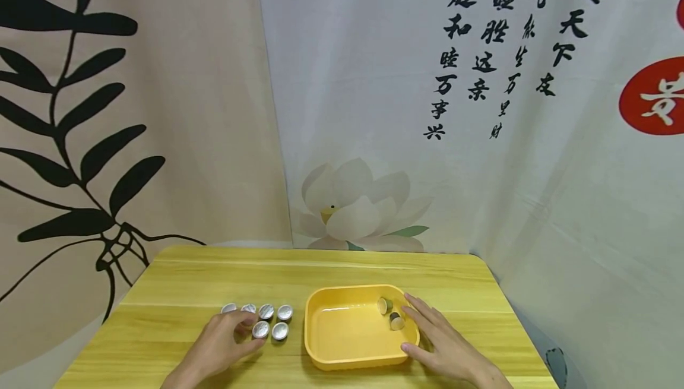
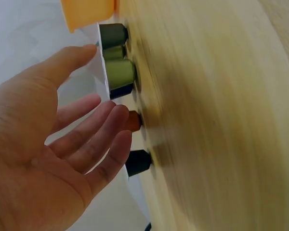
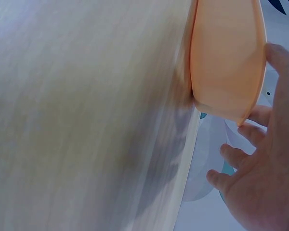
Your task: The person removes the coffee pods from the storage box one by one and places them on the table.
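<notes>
Several foil-topped capsules [image 1: 266, 312] stand in a cluster on the yellow wooden table [image 1: 181, 282], left of a yellow plastic tray [image 1: 320, 341]. Two more capsules [image 1: 396, 320] lie in the tray's far right corner. My left hand [image 1: 235, 332] reaches into the cluster with its fingers extended. In the left wrist view its fingertips [image 2: 118, 113] are at an orange capsule [image 2: 134, 120], beside a black capsule [image 2: 137, 162] and green ones [image 2: 120, 72]. My right hand [image 1: 435, 338] rests flat against the tray's right rim, and its thumb [image 3: 282, 67] touches the tray [image 3: 226, 57].
Printed cloth hangs close behind the table: a leaf pattern on the left, a lotus and calligraphy on the right. The table's far edge and rounded right corner [image 1: 481, 261] lie close behind the tray. Bare tabletop stretches behind the capsules.
</notes>
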Motion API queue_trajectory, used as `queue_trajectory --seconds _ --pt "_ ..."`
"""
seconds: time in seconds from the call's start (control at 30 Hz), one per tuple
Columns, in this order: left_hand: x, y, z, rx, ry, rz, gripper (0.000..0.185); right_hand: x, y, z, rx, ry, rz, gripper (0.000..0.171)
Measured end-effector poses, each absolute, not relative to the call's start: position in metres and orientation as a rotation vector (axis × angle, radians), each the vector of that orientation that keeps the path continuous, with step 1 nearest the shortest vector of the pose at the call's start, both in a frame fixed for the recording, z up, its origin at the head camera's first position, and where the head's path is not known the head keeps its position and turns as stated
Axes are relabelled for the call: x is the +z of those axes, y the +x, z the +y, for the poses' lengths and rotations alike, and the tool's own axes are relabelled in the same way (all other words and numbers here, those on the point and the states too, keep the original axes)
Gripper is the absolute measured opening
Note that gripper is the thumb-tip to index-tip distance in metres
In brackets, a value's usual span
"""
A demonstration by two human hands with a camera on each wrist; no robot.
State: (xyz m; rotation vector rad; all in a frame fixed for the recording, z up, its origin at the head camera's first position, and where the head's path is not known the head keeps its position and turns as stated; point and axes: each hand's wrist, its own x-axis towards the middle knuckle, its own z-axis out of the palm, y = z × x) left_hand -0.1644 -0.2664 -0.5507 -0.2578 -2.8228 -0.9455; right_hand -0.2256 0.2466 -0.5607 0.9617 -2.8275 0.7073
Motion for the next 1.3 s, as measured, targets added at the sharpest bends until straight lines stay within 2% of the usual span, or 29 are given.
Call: queue_trajectory --seconds 0.5,0.93,1.17,1.3 --pt "-0.532 -0.155 -0.276 -1.049 -0.301 -2.837 0.070 -0.561 -0.226 0.248 0.727 0.970 -2.828 0.073" --pt "-0.510 -0.161 -0.246 -0.937 -0.401 -2.770 0.059 -0.562 -0.226 0.248 0.691 0.951 -2.813 0.073" --pt "-0.500 -0.170 -0.226 -0.909 -0.515 -2.775 0.070 -0.561 -0.225 0.248 0.705 0.947 -2.825 0.076" --pt "-0.495 -0.175 -0.216 -0.953 -0.614 -2.765 0.067 -0.561 -0.225 0.248 0.692 0.958 -2.818 0.076"
